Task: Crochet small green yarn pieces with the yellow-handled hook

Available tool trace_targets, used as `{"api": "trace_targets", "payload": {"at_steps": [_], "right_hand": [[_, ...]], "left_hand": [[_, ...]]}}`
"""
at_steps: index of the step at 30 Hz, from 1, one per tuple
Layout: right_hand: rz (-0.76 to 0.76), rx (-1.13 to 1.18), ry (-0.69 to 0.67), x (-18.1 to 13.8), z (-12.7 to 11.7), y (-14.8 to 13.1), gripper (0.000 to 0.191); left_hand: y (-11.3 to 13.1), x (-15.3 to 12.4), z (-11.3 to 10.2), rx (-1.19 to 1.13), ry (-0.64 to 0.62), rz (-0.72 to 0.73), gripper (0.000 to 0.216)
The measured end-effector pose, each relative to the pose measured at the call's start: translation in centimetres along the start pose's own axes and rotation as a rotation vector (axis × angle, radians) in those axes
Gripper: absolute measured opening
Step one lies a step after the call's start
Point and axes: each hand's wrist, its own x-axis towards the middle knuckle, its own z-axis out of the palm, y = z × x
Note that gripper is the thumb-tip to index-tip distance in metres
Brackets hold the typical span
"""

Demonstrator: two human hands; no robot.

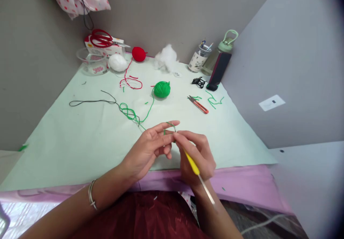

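My right hand (197, 153) is closed around a crochet hook with a yellow grip (191, 163); its metal shaft sticks out toward my wrist. At the hook's far tip, my left hand (153, 144) pinches with thumb and fingers, and green yarn (165, 132) runs over its raised index finger. Whatever small piece of work lies between the fingertips is mostly hidden. From my left hand the strand trails back through a loose green tangle (128, 112) to the green yarn ball (162, 89) in the middle of the table.
Orange-handled thread snips (199, 105), green yarn scraps (214, 99) and a black hair claw (199, 82) lie to the right. Along the back are a red yarn ball (139, 54), white stuffing (166, 58), a pen cup (198, 60), a bottle (215, 58), red scissors (102, 39) and a plastic tub (92, 62).
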Motion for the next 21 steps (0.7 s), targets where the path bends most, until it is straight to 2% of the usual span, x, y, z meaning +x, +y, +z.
{"api": "trace_targets", "payload": {"at_steps": [2,4,7,10,14,21], "right_hand": [[0.093,0.091,0.039,0.2,-0.3,0.3,0.023],[0.264,0.281,0.067,0.5,-0.4,0.4,0.021],[0.406,0.492,0.000,0.9,-0.3,0.6,0.018],[0.463,0.499,-0.051,0.9,-0.2,0.6,0.016],[0.519,0.564,0.005,1.1,-0.3,0.8,0.017],[0.479,0.552,0.012,0.9,-0.5,0.3,0.019]], "left_hand": [[0.1,0.3,-0.4,-0.061,0.009,-0.035,0.035],[0.2,0.3,-0.6,-0.078,0.032,-0.009,0.031],[0.1,0.2,-0.3,0.012,0.033,0.050,0.031],[-0.1,-0.1,0.1,0.113,0.051,0.088,0.031],[-0.1,-0.2,0.1,0.133,0.069,0.111,0.031],[0.2,-0.3,-0.2,0.187,0.084,0.139,0.029]]}}
